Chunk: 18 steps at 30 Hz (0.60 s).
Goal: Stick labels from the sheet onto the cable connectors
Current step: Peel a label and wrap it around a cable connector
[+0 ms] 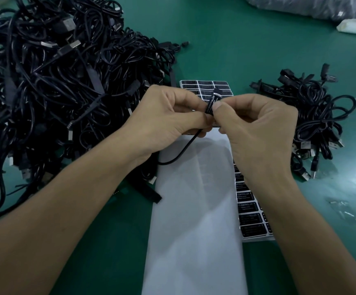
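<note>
Over the label sheet (202, 86), I pinch the presumably light, stiff connector (216, 96) between left hand (168, 118) and right hand (258, 128), fingers (217, 106) clamped where the thin, tacky label (210, 105) wraps it.

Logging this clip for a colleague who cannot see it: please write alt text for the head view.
The left hand and the right hand together pinch a black cable connector bearing a printed label, above a label sheet on a green table. A large heap of black cables lies to the left, a smaller bundle to the right.
</note>
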Tool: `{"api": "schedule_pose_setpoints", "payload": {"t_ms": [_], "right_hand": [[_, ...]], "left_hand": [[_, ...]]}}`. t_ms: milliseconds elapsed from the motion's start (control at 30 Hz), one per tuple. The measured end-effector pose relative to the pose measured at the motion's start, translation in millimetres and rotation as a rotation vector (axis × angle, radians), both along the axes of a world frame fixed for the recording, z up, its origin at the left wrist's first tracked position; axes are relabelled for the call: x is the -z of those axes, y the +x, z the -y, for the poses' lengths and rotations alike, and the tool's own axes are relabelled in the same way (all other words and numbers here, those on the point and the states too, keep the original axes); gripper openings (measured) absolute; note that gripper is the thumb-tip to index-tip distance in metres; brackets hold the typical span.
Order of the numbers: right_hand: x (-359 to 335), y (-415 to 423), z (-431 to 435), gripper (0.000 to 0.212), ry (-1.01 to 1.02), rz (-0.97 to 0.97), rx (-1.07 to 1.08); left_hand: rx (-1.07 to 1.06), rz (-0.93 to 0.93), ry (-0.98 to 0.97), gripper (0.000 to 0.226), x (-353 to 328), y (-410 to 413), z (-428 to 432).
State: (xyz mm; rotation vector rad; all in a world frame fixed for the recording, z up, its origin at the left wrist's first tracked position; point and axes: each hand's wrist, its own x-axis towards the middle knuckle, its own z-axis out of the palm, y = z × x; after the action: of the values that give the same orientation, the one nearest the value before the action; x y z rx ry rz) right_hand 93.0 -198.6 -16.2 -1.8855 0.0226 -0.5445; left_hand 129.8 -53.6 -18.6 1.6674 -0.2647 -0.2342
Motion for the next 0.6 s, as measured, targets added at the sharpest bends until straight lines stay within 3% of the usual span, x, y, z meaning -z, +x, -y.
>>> {"api": "schedule_pose_setpoints", "payload": {"t_ms": [600], "right_hand": [[-1.4, -2.5, -3.0, 0.021, -0.049, 0.003, 0.045]], "left_hand": [[0.003, 0.006, -0.002, 0.004, 1.4, 0.5, -0.2]]}}
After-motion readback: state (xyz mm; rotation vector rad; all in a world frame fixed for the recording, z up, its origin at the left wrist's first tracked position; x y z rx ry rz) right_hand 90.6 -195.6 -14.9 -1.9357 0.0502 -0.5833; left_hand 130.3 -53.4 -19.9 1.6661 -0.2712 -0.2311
